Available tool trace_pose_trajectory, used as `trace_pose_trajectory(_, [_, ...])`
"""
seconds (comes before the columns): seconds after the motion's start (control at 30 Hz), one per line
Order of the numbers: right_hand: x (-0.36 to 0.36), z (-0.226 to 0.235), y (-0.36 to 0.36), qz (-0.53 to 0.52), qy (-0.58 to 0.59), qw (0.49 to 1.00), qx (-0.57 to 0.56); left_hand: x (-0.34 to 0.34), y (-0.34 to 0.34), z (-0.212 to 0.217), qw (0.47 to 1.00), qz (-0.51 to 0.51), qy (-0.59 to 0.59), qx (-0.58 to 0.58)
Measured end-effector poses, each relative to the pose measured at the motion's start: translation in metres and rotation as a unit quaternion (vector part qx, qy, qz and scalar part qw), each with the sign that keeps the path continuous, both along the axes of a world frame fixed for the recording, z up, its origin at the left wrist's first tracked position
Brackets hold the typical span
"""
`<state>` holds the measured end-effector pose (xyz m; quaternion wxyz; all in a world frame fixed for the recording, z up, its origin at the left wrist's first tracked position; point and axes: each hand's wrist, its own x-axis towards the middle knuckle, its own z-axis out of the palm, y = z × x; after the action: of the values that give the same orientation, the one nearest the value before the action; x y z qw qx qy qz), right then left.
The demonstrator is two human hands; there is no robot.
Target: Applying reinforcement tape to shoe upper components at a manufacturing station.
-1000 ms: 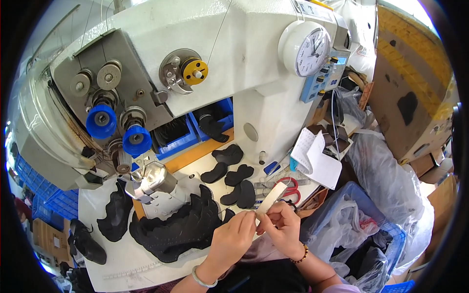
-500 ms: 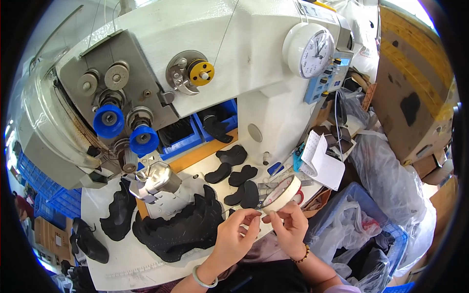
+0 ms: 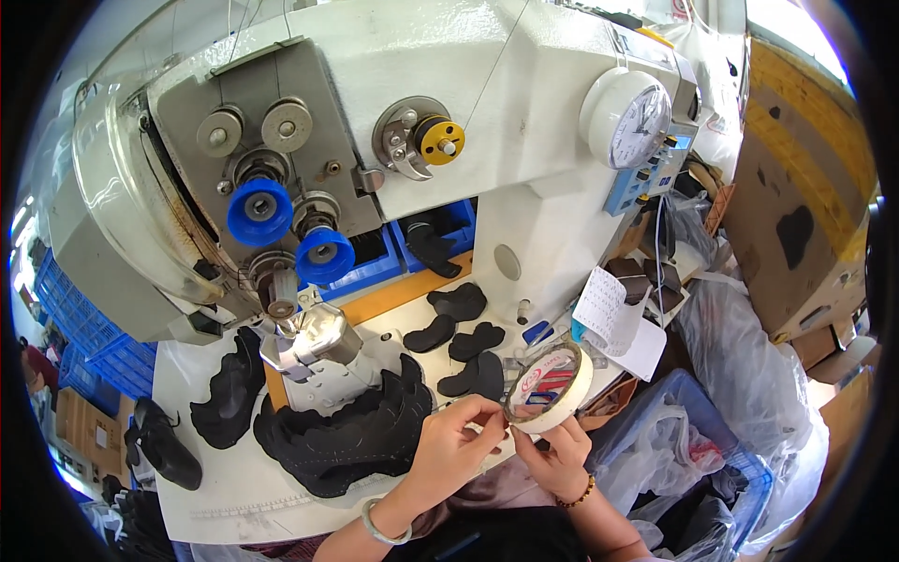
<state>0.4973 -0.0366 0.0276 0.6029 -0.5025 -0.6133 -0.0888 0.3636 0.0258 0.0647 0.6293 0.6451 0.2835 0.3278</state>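
A roll of cream masking tape (image 3: 560, 412) is tilted up in front of me, over the near edge of the white table. Its lower rim rests in the fingers of my right hand (image 3: 560, 461), which are closed on it. My left hand (image 3: 456, 442) pinches at the roll's left edge with thumb and forefinger; whether a loose strip lies between them I cannot make out. Beside my left hand, a large black shoe upper piece (image 3: 342, 436) lies under the sewing machine head. Several small black cut pieces (image 3: 479, 375) lie just beyond my hands.
The sewing machine (image 3: 309, 131) fills the back, its presser area (image 3: 318, 342) low over the table. Papers (image 3: 613, 314) and tools stand right. A blue crate (image 3: 749, 459) with plastic bags is at the right; black shoe (image 3: 169, 445) and another black piece (image 3: 228, 393) lie left.
The tape roll has turned so that its open centre and inner side now show more. Both hands stay close together at it. The whole view has shifted slightly.
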Motion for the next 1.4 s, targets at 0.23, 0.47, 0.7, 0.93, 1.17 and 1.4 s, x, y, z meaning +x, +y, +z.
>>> trace_pose_trajectory(0.23, [-0.009,-0.004,-0.001,0.208,0.534,0.818,-0.054,0.005,-0.003,-0.013,0.991,0.031,-0.041,0.123])
trace_pose_trajectory(0.47, [-0.008,-0.001,0.000,0.244,0.598,0.759,-0.082,0.001,0.002,-0.021,0.985,0.002,-0.159,0.062])
trace_pose_trajectory(0.7, [-0.013,0.001,-0.002,0.233,0.524,0.816,-0.073,0.000,0.004,-0.011,0.999,-0.005,-0.053,-0.013])
trace_pose_trajectory(0.93, [-0.006,0.004,-0.007,0.292,0.503,0.807,-0.100,-0.003,0.007,-0.023,0.990,0.010,-0.015,0.142])
trace_pose_trajectory(1.17, [0.016,0.027,-0.006,0.304,0.684,0.646,-0.152,-0.009,-0.001,-0.012,0.992,-0.053,-0.108,0.038])
trace_pose_trajectory(1.4, [0.032,0.029,-0.002,0.388,0.781,0.482,-0.088,-0.024,0.001,-0.013,0.987,-0.092,-0.130,0.035])
